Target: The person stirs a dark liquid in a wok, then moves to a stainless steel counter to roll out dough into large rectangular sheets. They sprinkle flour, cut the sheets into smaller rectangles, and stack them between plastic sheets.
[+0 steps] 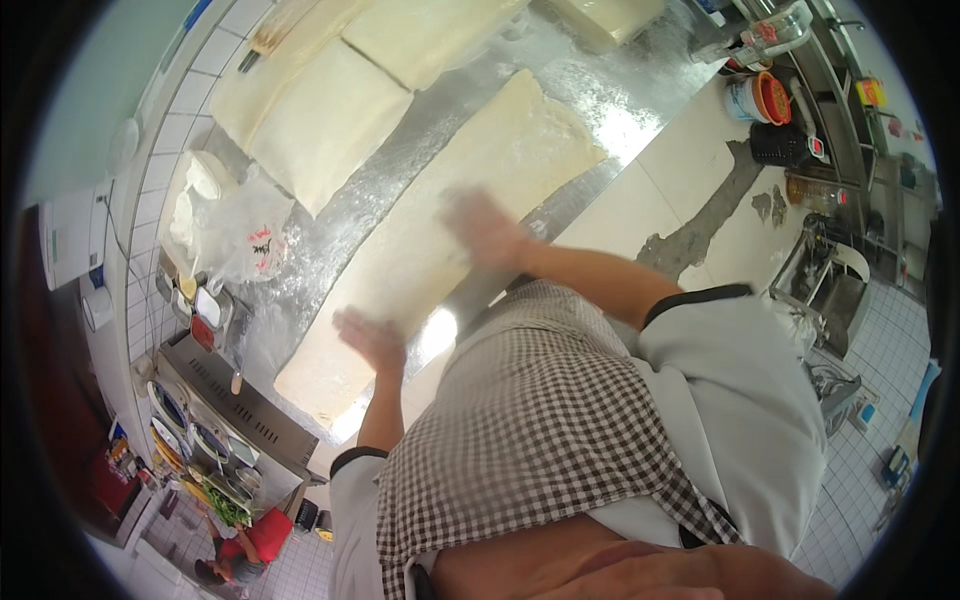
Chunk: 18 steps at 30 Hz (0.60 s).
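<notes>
A long flat sheet of dough (420, 225) lies across the floured metal worktop (330, 202), slanting from lower left to upper right. Near its lower left end, my left hand (371, 340) rests on or just above the dough, blurred, holding nothing. My right hand (484, 229) is over the middle of the sheet, more strongly blurred, with its palm down and nothing visible in it. Whether either hand touches the dough is unclear. Beyond lie further flat dough pieces (326, 120), side by side along the tiled wall.
A clear plastic bag (244, 236) leans by a tub of white flour (201, 180). Small containers (214, 306) and a handled tool (237, 381) stand at the left end. At lower left a person in red (262, 540) is near leafy greens (223, 504). Buckets (771, 97) stand at upper right.
</notes>
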### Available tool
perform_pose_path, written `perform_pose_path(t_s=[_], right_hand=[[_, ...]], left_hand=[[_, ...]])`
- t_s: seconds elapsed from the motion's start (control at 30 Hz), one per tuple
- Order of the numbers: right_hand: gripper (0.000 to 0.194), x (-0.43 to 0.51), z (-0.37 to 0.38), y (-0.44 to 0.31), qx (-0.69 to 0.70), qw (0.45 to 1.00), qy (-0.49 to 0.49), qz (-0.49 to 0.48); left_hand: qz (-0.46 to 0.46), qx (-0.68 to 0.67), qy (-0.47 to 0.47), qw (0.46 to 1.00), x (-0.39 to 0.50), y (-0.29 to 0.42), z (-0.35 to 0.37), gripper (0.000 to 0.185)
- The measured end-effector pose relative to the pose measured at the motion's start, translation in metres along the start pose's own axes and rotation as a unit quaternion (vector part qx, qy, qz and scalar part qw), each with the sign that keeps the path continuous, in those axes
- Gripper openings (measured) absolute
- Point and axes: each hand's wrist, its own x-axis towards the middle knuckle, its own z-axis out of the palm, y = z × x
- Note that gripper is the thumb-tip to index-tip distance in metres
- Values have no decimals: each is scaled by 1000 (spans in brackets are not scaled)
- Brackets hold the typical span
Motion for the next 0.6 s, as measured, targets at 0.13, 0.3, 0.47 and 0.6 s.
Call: perform_pose_path(t_s=[0.13,0.3,0.47,0.6], right_hand=[[79,29,-21,33,-18,997,-33,-65],[77,16,-120,177,-208,977,38,40],[78,12,-79,217,-203,950,202,-124],[85,11,-62,159,-233,965,109,45]], left_hand=[[173,-91,-4,981,72,96,-7,86],[252,-86,-64,962,147,174,-23,86],[229,-137,-48,962,152,144,-21,84],[163,-83,-58,981,94,8,-32,82]])
